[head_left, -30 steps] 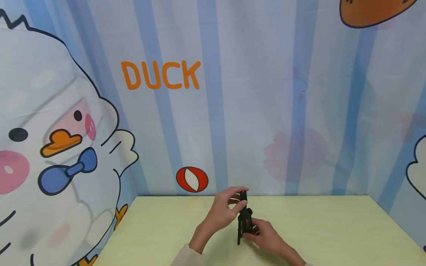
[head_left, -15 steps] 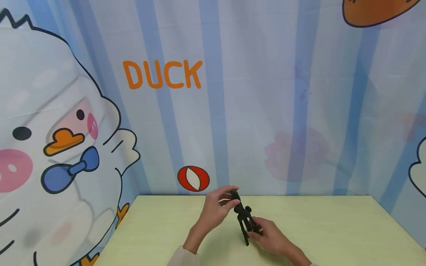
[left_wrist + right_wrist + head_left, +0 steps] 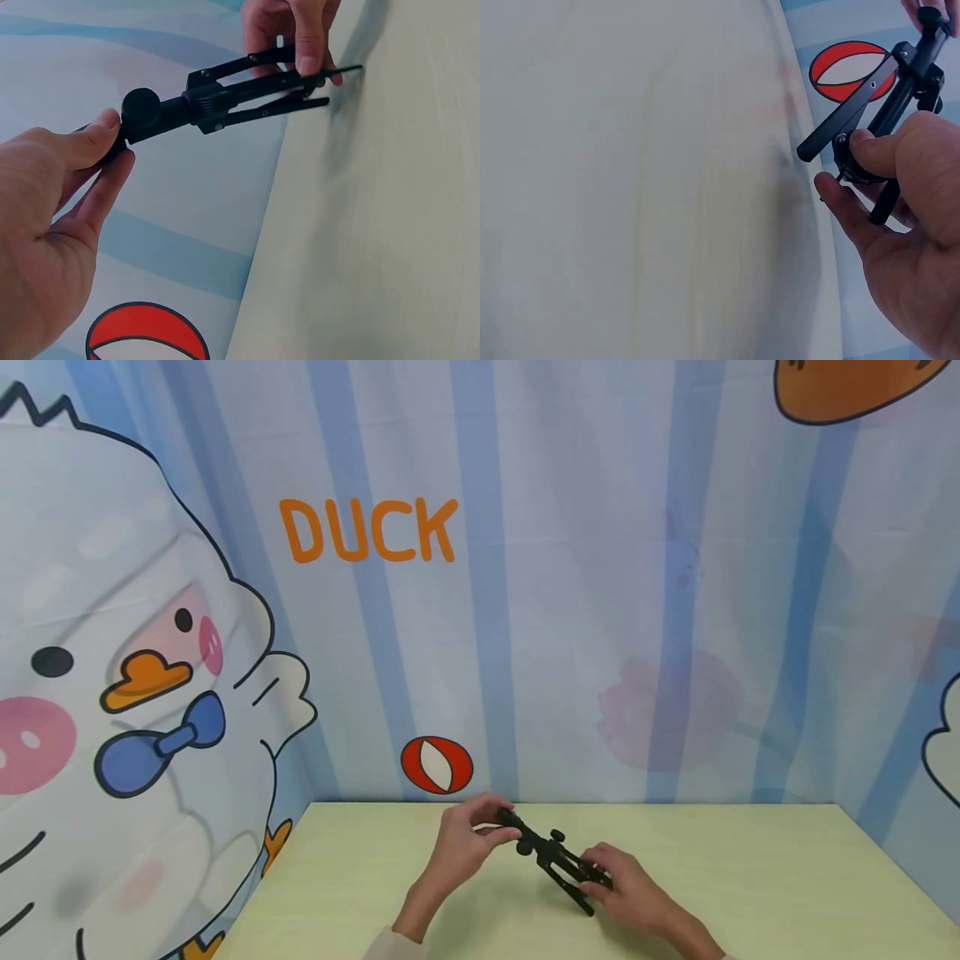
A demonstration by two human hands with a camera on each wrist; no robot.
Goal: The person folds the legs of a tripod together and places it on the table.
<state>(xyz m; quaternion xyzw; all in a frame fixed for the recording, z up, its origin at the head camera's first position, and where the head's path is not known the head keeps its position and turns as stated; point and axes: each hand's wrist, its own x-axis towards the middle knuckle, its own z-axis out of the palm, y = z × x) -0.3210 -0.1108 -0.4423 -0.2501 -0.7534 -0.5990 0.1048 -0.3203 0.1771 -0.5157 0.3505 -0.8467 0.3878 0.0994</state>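
Note:
Between both hands a small black tripod point(image 3: 552, 853) is held tilted above the table, its top end to the left and its legs to the lower right. My left hand point(image 3: 457, 843) pinches the top end between thumb and fingers, beside a round knob point(image 3: 141, 107). At the leg end, my right hand point(image 3: 633, 889) grips the tripod with thumb and fingers. The legs are partly folded in, spread a little from the centre column, as the right wrist view shows with one leg point(image 3: 847, 112) angled outward. The fingers of the right hand hide part of the leg ends.
A pale yellow table point(image 3: 360, 877) lies under the hands. Behind it hangs a blue and white striped curtain point(image 3: 555, 610) printed with a large duck point(image 3: 150, 610) and a red-and-white ball point(image 3: 437, 765), down to the table's back edge.
The tripod has tipped from nearly upright to a slant. My left hand has moved left and down with its top end, while my right hand has shifted right with the legs.

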